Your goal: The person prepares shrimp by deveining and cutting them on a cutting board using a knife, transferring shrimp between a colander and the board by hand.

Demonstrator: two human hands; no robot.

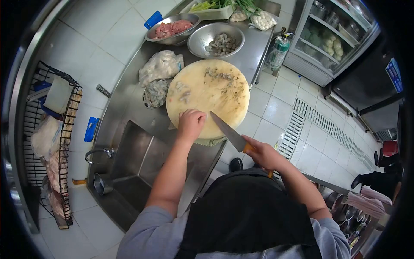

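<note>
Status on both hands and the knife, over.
Right hand gripping knife, tip over cutting board. Left hand curled at board's near edge, grip hidden. Dark scraps on board's far side.

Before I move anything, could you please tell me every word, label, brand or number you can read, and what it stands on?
None can be read.
Blue sign on the dark cabinet: too blurred.
Green container by the counter: label too small.
Bag beside the round board: printing too small to read.
</note>
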